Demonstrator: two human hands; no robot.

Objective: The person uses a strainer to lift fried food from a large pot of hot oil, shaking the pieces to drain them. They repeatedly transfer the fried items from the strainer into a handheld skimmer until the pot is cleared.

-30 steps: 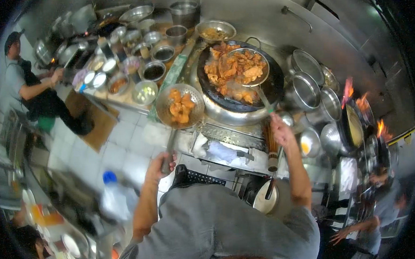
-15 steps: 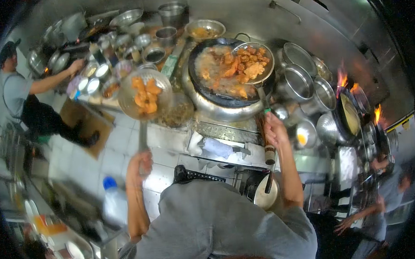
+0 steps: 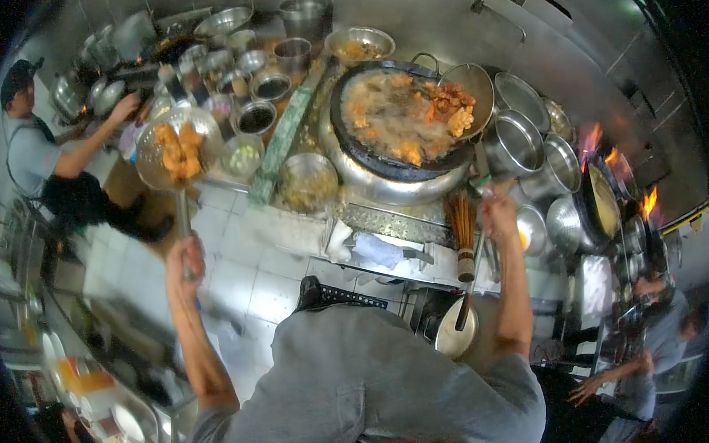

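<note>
My left hand (image 3: 183, 262) is closed round the handle of a wide round skimmer (image 3: 149, 162), held out to the left above the floor and the counter edge. Orange-brown fried pieces (image 3: 180, 150) lie in it. My right hand (image 3: 498, 214) grips the long handle of a strainer (image 3: 481, 90), tilted at the right side of a large black wok (image 3: 344, 138). Browned fried pieces (image 3: 450, 108) sit at that strainer's left edge, over the wok. Bubbling, foamy oil with more pieces fills the wok.
A bamboo brush (image 3: 462, 232) stands beside my right wrist. Metal pots (image 3: 515, 142) crowd the right, with flames (image 3: 649, 204) beyond. Containers of sauces (image 3: 255, 118) and a green board (image 3: 286, 133) are left of the wok. A co-worker (image 3: 32, 154) reaches across the counter at far left.
My left hand has carried the loaded skimmer further left. My right hand has shifted right; its strainer now tilts steeply, and fewer fried pieces show in it.
</note>
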